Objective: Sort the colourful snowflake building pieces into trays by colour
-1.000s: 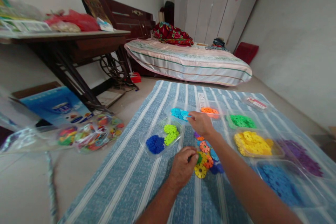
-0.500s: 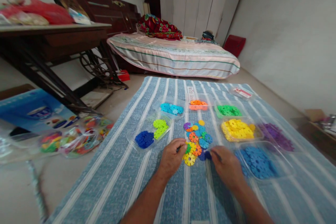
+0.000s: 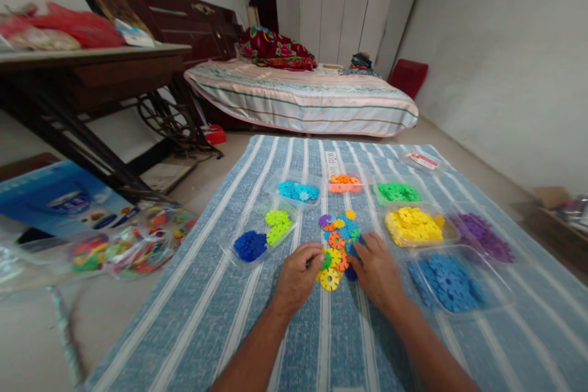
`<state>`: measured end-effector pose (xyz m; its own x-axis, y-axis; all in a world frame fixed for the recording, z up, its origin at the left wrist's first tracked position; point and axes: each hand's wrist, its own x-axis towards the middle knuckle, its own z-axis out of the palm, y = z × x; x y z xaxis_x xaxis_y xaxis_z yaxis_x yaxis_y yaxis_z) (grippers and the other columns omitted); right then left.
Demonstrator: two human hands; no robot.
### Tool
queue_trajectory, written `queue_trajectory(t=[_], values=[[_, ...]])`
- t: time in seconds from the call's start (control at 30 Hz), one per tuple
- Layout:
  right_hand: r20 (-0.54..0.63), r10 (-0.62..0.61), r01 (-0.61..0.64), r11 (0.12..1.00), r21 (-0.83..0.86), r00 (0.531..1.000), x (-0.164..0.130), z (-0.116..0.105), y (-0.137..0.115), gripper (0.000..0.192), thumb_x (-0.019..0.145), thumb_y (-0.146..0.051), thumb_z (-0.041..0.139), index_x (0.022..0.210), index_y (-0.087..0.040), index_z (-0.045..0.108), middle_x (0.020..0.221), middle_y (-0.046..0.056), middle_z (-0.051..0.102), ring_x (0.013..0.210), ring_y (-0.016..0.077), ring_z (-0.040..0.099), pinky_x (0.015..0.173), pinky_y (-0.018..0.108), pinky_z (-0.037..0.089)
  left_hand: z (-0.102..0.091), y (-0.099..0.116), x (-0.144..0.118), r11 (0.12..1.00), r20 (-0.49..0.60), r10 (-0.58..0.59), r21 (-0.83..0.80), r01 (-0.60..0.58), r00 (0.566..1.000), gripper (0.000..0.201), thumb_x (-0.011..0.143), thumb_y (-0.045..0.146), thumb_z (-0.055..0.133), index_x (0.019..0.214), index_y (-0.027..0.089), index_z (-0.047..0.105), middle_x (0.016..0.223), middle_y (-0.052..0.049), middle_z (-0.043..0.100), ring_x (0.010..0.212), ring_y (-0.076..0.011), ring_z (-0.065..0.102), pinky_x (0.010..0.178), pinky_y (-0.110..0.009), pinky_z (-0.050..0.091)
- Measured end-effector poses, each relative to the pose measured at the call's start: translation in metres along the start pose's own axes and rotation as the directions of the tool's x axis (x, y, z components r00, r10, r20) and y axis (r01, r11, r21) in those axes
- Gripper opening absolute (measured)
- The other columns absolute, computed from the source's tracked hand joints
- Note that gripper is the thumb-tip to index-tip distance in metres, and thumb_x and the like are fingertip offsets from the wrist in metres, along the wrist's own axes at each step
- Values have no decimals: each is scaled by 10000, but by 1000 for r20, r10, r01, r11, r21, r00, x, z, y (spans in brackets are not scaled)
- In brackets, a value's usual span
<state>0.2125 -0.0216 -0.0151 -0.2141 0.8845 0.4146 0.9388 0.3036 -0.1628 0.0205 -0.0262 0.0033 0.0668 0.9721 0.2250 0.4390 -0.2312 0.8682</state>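
A red floral quilt (image 3: 277, 49) lies bunched at the far left corner of the bed (image 3: 294, 98), a cloth pile (image 3: 361, 62) near the far right. A red plastic bag (image 3: 85, 26) rests on the treadle sewing table (image 3: 133, 70), a white-and-blue packet (image 3: 134, 33) nearer its right edge.

A table is covered with a blue cloth (image 3: 220, 282) with white stripes. In the middle, bright flower-shaped discs (image 3: 337, 240) are spread in a pile. The pile's left edge is touched by the left hand (image 3: 298, 275), with its fingers bent beside a green disc (image 3: 326, 260). Some of the pile's right side is hidden by the right hand (image 3: 379, 269). Dark blue discs (image 3: 250, 246) and lime discs (image 3: 278, 226) are kept in one clear tub (image 3: 255, 217). Light blue discs (image 3: 298, 191), orange discs (image 3: 344, 184), green discs (image 3: 399, 192), yellow discs (image 3: 416, 225), purple discs (image 3: 484, 236) and blue discs (image 3: 448, 282) are set out around the pile. Behind, a bed (image 3: 298, 98) is covered with a striped sheet.
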Motion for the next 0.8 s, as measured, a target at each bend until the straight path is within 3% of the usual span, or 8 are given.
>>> queue_trajectory(t=[0.37,0.43,0.53,0.6,0.67,0.73,0.8], values=[[-139,-77,90,992,90,987,-6,-4,5,272,889,-174,398,847,-170,666,1005,103,634,1084,215,508,967,359,397,2,1,-2,1000,-12,10,-11,-10,1000,175,814,241,505,820,187,671,961,-42,689,920,-151,629,862,-283,485],[-127,-74,87,991,105,989,11,-9,2,284,882,-171,393,767,-177,652,912,92,642,981,202,545,914,339,416,1,1,-2,1000,-16,13,-10,-13,1000,167,810,233,508,799,188,669,959,-40,689,917,-151,630,861,-281,483],[-53,-63,69,990,120,997,58,-21,-11,318,874,-176,385,651,-185,611,707,61,613,771,175,561,770,289,433,1,3,-1,1000,-11,14,-9,-14,1000,156,799,211,513,755,189,661,940,-35,688,903,-148,632,852,-271,481],[-81,-68,80,984,157,994,95,-31,-23,325,891,-207,365,699,-184,626,712,60,619,754,170,559,754,277,419,1,4,-1,1000,1,7,-14,-7,1000,159,798,200,508,735,188,653,924,-33,686,886,-144,632,835,-260,482],[-177,-65,104,970,221,982,124,-38,-31,301,907,-254,359,868,-172,646,821,74,652,823,178,569,784,281,413,1,4,-1,1000,12,-5,-25,5,1000,168,803,199,502,716,189,646,908,-29,683,869,-138,632,816,-250,483],[-238,-64,125,960,249,969,136,-41,-32,288,905,-285,383,958,-160,638,877,85,662,862,191,574,805,294,414,1,4,-1,999,18,-11,-36,12,1000,178,807,206,500,702,190,642,895,-27,683,858,-137,632,804,-245,484],[-224,-74,128,964,235,972,126,-40,-25,253,887,-270,420,917,-166,649,866,82,667,861,196,579,813,303,419,2,2,-1,999,15,-9,-42,9,1000,177,807,209,504,700,189,643,907,-29,684,867,-139,633,812,-249,484]])
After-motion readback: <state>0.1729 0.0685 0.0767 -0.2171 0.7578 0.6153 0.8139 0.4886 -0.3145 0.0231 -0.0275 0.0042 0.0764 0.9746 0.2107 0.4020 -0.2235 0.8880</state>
